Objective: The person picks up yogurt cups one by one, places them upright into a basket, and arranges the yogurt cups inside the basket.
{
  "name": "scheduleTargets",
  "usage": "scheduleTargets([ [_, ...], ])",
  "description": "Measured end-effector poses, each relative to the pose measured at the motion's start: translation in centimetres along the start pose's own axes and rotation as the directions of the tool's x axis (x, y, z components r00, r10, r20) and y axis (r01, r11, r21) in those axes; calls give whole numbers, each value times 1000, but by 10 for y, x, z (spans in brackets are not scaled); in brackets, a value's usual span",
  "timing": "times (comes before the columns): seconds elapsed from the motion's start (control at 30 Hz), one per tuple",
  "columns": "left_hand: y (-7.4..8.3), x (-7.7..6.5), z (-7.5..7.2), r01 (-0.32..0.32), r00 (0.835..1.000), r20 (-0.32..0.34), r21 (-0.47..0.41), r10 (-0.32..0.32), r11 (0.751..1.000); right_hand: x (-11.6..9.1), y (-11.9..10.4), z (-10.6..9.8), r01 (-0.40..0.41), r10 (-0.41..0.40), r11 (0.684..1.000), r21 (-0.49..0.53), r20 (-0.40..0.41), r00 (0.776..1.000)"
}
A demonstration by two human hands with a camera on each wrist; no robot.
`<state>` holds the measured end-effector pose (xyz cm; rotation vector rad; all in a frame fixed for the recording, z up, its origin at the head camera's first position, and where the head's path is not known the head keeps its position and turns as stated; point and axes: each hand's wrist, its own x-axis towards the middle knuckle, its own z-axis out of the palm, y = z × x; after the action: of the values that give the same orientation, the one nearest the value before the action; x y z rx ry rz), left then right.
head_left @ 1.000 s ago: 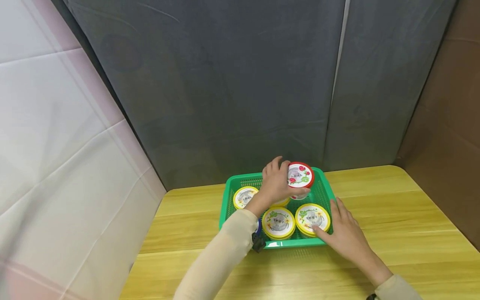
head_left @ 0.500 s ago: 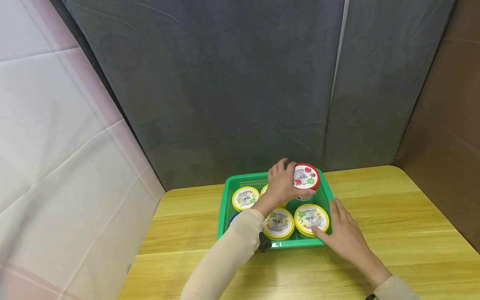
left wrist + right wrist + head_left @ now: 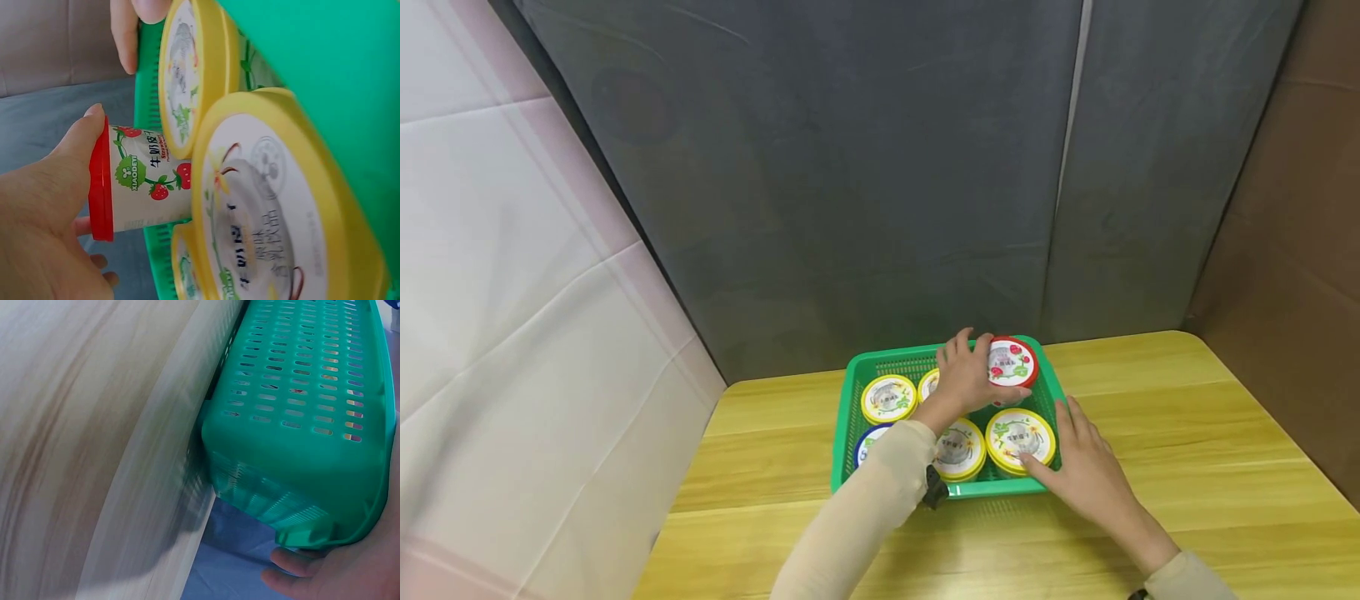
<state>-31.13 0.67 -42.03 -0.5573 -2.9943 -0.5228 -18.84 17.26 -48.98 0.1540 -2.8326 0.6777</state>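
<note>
My left hand (image 3: 961, 377) holds a strawberry cup with a red lid (image 3: 1013, 363) by its rim, over the back right corner of a green plastic basket (image 3: 844, 408). In the left wrist view the same strawberry cup (image 3: 144, 178) stands beside cups with yellow lids, its lower end hidden behind them. My right hand (image 3: 1088, 471) rests along the basket's right side, fingers extended outside it. Its thumb lies over the rim onto a yellow-lidded cup (image 3: 1018, 437). In the right wrist view the right hand (image 3: 340, 575) is against the basket's rim.
Several yellow-lidded cups stand in the basket, among them one at the back left (image 3: 889, 398). A blue-lidded cup (image 3: 871, 442) is partly behind the left sleeve. The wooden table (image 3: 1157, 408) meets a dark cloth wall (image 3: 865, 208) close behind the basket.
My left hand has carried the red-lidded cup slightly right, then lowered it into the basket's back right corner. The blue lid shows more. My right hand keeps its place on the basket.
</note>
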Motion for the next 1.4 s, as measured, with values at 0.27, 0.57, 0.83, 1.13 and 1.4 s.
scheduleTargets([
  [0.27,-2,3,10,46,998,50,20,-47,999,-1,-3,1,0,0,1000,4,2,1000],
  [0.57,-2,3,12,49,995,84,66,-54,997,-1,-3,3,-4,4,1000,9,7,1000],
  [0.83,-3,1,13,66,987,134,136,-84,988,-2,-5,4,1,-1,1000,14,-10,1000],
  [1.13,-4,-1,12,73,981,167,146,-97,987,-1,-6,6,-2,2,1000,16,-12,1000],
  [1.4,-4,-1,13,102,972,194,150,-130,983,-1,-7,6,-9,9,1000,16,-2,1000],
])
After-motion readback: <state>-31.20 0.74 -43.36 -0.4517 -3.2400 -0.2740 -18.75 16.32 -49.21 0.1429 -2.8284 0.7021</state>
